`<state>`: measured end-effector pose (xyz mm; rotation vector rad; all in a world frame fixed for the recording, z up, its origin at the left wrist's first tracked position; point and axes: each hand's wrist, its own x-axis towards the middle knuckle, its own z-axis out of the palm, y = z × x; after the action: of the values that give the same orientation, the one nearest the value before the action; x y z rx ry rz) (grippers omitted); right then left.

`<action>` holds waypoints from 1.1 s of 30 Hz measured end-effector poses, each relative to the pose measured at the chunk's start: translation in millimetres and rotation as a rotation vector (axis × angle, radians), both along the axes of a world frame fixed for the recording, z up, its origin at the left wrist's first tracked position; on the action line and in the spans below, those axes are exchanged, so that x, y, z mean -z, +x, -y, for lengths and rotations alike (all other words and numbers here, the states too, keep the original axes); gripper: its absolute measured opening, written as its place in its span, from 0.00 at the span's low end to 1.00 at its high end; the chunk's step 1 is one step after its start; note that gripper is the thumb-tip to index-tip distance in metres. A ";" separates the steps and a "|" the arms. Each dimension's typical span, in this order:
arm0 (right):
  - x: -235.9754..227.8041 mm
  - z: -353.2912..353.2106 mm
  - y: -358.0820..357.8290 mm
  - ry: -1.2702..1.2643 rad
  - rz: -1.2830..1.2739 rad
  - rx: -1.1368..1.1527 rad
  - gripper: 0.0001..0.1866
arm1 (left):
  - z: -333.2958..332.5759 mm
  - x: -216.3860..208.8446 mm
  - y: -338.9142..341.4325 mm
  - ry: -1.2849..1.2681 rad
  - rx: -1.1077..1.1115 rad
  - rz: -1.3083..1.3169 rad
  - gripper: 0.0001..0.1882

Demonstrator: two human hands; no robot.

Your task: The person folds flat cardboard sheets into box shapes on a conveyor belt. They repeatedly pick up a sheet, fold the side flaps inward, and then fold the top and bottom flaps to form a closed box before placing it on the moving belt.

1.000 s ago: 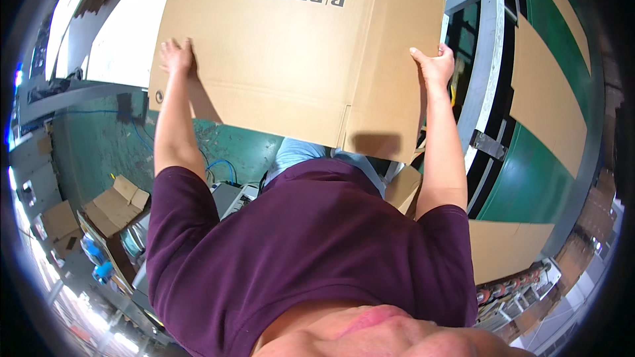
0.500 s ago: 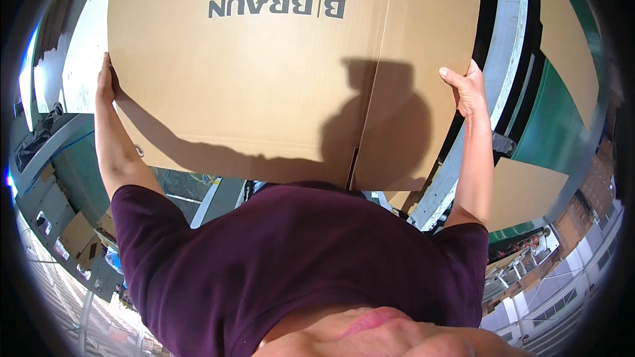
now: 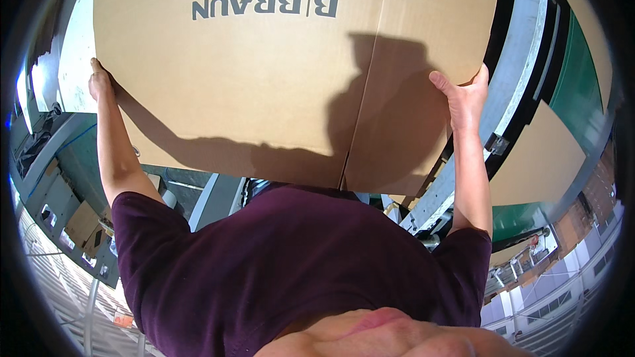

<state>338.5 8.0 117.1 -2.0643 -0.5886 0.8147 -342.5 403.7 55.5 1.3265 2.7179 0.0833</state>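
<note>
A large flat sheet of brown cardboard (image 3: 264,79), creased lengthwise near its right side and printed in dark letters, spans the view in front of my chest. At its left edge my left hand (image 3: 100,81) is closed, the fingers hidden beneath the sheet. My right hand (image 3: 465,98) grips the right edge, with its thumb lying on top and most fingers out of sight underneath. A dark shadow falls across the lower and right part of the sheet.
To my right runs a grey metal rail (image 3: 519,46) alongside a green conveyor surface (image 3: 577,82). Another cardboard sheet (image 3: 539,158) lies on that side. A white panel (image 3: 76,59) stands beyond my left hand, and grey machine framing (image 3: 56,192) lies lower left.
The sheet in my hands has come slightly closer, its sides spreading outward in view. On the right, the other cardboard sheet and the rail appear shifted. Both hands keep their hold.
</note>
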 end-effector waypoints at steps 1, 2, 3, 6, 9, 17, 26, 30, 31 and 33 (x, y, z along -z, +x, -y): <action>0.5 0.2 -0.9 0.011 0.000 -0.005 0.46 | 0.6 1.4 -7.2 -0.019 0.009 -0.033 0.49; 0.3 -0.2 -2.6 0.023 0.005 -0.002 0.46 | 1.4 1.4 -1.9 -0.019 0.025 -0.043 0.49; -1.0 -1.0 -5.1 0.017 0.013 0.006 0.46 | 4.5 -2.9 7.9 -0.017 0.039 -0.054 0.49; -1.3 -0.6 -9.0 0.029 0.020 0.031 0.44 | 5.8 -7.9 17.1 -0.036 0.054 -0.050 0.48; 12.9 4.5 -0.9 0.065 0.032 0.034 0.42 | 0.2 -11.2 36.6 -0.002 0.041 -0.044 0.46; -3.3 -1.3 -3.0 0.166 -0.019 -0.034 0.35 | 80.7 6.0 110.3 0.125 0.577 -0.326 0.29; 36.2 6.2 17.9 0.115 0.184 -0.104 0.38 | 446.5 -74.9 316.8 0.006 1.724 0.544 0.34; -9.9 9.6 -9.3 -0.135 0.500 -0.115 0.44 | 460.9 -61.0 326.7 0.171 1.771 0.403 0.32; -7.6 12.0 -10.4 -0.149 0.545 -0.084 0.45 | 460.8 -62.9 327.5 0.190 1.792 0.379 0.32; -10.5 13.4 -18.9 -0.185 0.577 -0.037 0.46 | 460.7 -64.6 328.4 0.202 1.835 0.300 0.31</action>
<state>319.7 -5.3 127.6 -2.4781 -0.8878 0.2859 -14.1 -57.1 120.1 2.8105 0.5135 0.3045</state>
